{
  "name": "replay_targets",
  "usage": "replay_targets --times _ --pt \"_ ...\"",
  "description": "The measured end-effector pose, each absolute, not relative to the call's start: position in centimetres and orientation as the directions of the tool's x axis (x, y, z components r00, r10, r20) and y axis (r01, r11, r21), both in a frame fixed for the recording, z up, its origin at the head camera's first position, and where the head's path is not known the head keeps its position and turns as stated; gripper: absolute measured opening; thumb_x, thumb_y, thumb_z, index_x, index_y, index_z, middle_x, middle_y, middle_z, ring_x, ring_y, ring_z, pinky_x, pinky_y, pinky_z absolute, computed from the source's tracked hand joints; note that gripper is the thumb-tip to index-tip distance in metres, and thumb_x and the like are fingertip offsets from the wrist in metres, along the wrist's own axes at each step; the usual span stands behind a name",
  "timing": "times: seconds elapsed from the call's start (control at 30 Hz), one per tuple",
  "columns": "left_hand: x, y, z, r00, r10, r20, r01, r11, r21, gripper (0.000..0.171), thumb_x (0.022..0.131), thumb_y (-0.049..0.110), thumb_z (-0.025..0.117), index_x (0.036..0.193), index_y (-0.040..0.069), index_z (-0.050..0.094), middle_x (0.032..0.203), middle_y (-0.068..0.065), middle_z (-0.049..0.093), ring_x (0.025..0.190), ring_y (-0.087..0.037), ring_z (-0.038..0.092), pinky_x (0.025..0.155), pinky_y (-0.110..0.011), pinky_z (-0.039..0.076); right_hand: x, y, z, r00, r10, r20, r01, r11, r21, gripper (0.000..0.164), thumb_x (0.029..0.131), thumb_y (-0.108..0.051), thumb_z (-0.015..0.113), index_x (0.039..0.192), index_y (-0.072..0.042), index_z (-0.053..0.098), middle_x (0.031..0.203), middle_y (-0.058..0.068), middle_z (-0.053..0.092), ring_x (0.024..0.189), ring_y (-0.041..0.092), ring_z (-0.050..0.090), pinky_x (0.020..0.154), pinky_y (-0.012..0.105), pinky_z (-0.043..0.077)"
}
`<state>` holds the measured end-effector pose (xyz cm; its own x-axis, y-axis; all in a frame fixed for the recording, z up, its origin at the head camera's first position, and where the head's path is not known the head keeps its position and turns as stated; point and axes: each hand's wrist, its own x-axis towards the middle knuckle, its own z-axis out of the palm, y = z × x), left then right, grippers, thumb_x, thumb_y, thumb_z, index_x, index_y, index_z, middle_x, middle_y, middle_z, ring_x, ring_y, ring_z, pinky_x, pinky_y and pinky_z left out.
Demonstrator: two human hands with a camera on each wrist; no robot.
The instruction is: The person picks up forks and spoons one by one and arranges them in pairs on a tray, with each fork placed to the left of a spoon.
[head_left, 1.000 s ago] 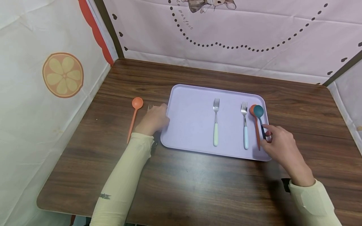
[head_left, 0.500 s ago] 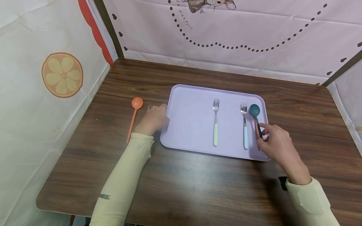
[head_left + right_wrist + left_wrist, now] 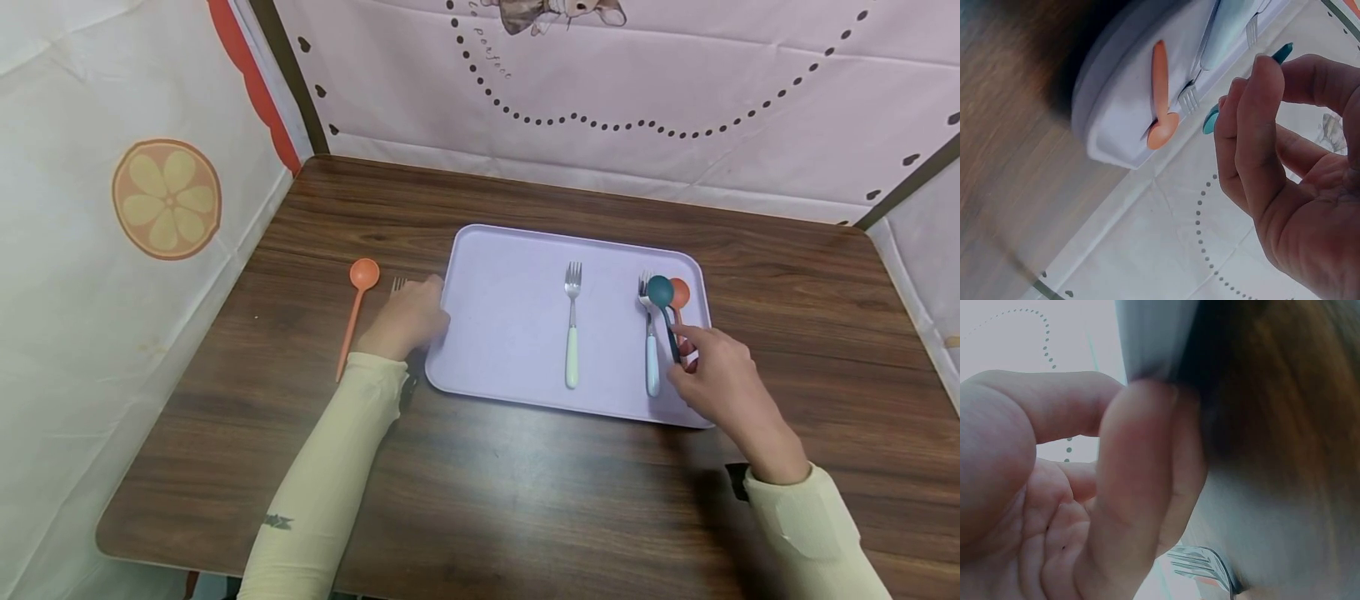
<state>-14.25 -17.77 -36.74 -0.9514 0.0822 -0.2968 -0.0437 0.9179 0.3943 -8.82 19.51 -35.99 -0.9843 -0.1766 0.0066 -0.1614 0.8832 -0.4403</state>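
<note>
My right hand (image 3: 720,375) pinches the handle of a teal spoon (image 3: 660,291) above the right part of a lilac tray (image 3: 502,333). Seen from the head, the spoon's bowl lies between a light-blue-handled fork (image 3: 652,367) and an orange spoon (image 3: 680,293), overlapping both. The right wrist view shows the teal spoon raised off the tray, mostly hidden by the fingers. My left hand (image 3: 408,317) holds the tray's left rim between thumb and fingers, as the left wrist view shows. A green-handled fork (image 3: 572,358) lies near the tray's middle.
Left of the left hand, a second orange spoon (image 3: 364,273) lies on the brown wooden table (image 3: 480,500). Fork tines (image 3: 398,285) show beyond that hand, the rest hidden under it. Printed cloth walls (image 3: 645,158) stand behind and at the sides.
My right hand has moved left with the teal spoon, whose bowl passed across the orange spoon toward the light-blue-handled fork. The left hand and the tray have stayed in place.
</note>
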Motion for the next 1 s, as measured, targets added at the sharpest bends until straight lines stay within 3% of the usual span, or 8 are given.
replay_targets --times 0.3,1.0 --pt "-14.3 -17.9 -36.8 -0.947 0.083 -0.312 -0.051 0.915 0.399 0.047 0.082 0.008 0.048 0.127 -0.003 0.041 0.085 -0.017 0.056 0.061 -0.027 0.053 0.046 -0.035 0.044 -8.9 18.7 -36.1 -0.979 -0.202 0.025 -0.192 0.88 -0.435 0.043 0.075 -0.004 0.061 0.118 0.002 0.057 0.079 0.012 0.053 0.062 0.022 0.047 0.042 0.032 0.044" --pt "-14.3 -17.8 -36.8 -0.949 0.087 -0.304 -0.046 0.913 0.406 0.046 0.082 0.007 0.046 0.126 -0.004 0.041 0.084 -0.016 0.056 0.061 -0.026 0.053 0.046 -0.035 0.044 -9.1 18.0 -36.0 -0.978 -0.21 0.005 -0.191 0.876 -0.443 0.046 0.074 -0.002 0.058 0.12 0.004 0.056 0.084 0.016 0.057 0.065 0.023 0.053 0.045 0.032 0.048"
